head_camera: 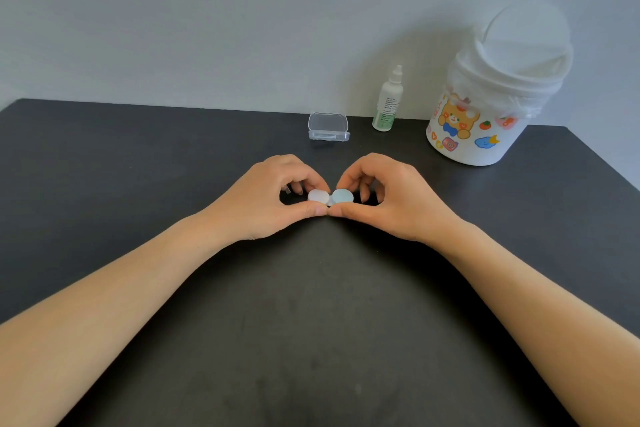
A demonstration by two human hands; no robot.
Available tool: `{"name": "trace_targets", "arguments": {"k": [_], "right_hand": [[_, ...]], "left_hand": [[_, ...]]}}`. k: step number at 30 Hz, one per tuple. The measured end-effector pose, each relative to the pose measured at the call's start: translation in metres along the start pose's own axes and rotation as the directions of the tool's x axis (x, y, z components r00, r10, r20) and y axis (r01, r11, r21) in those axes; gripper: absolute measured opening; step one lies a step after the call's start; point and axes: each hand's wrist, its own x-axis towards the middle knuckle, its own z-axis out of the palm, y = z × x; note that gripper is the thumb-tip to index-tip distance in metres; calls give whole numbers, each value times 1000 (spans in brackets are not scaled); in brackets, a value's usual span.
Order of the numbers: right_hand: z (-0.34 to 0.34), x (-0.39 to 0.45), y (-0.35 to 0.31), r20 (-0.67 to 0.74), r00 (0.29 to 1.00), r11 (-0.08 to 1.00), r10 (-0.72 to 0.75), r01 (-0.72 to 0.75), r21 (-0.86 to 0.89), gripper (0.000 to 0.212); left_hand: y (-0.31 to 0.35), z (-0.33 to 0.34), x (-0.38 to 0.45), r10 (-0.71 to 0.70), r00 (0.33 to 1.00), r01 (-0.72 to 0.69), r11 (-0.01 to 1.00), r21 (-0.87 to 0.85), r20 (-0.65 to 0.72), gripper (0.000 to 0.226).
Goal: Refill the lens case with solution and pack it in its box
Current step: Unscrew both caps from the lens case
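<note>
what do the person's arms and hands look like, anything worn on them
Both forearms are bare, with no sleeves in view. The left hand and right hand wear no gloves, and no rings, watch or bracelets show. The fingernails look short and unpainted.

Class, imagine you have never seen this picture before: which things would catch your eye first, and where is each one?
First, the two hands meeting mid-table: the left hand and right hand pinch a small lens case with one white and one pale blue cap. Next, the white cartoon-printed tub at the far right, its lid open. Beside it stand a small solution bottle and an open clear box.
</note>
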Motion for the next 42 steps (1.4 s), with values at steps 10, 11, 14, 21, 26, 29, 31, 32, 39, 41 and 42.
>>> {"name": "trace_targets", "arguments": {"k": [10, 11, 14, 21, 26, 29, 31, 32, 39, 41, 42], "right_hand": [[-8, 2, 5, 2, 999, 949, 41, -39, 314, 21], [-8, 3, 6, -20, 998, 945, 55, -45, 323, 21], [-6, 5, 10, -98, 986, 940, 134, -96, 327, 18], [1, 14, 16, -217, 943, 948, 252, -196, 249, 20], [4, 21, 20, -205, 939, 954, 275, -240, 178, 21], [5, 22, 21, -194, 943, 960, 271, -249, 131, 22], [5, 22, 21, -186, 945, 961, 268, -251, 114, 22], [5, 21, 21, -184, 945, 960, 272, -253, 119, 23], [1, 10, 14, -343, 886, 941, 312, -240, 238, 17], [3, 3, 10, -334, 898, 947, 287, -212, 243, 17], [4, 0, 8, -292, 917, 947, 270, -199, 252, 19]], "left_hand": [[3, 0, 0, -15, 1000, 15, 1000, -2, -10, 18], [3, 0, 0, -16, 1000, 16, 1000, -5, -11, 18], [2, 0, -1, -19, 1000, 19, 1000, -16, -8, 17], [3, 0, -1, -29, 1000, 28, 998, -65, -12, 16], [3, 1, -2, -33, 999, 32, 997, -69, -14, 16], [3, 1, -2, -31, 999, 30, 997, -68, -16, 16], [4, 1, -2, -29, 999, 28, 997, -68, -16, 16], [4, 1, -2, -30, 999, 29, 997, -69, -15, 17], [4, 1, -3, -30, 999, 30, 997, -66, -10, 16], [3, 1, -3, -33, 999, 32, 998, -58, -10, 17], [3, 1, -3, -32, 999, 32, 998, -55, -11, 17]]}}
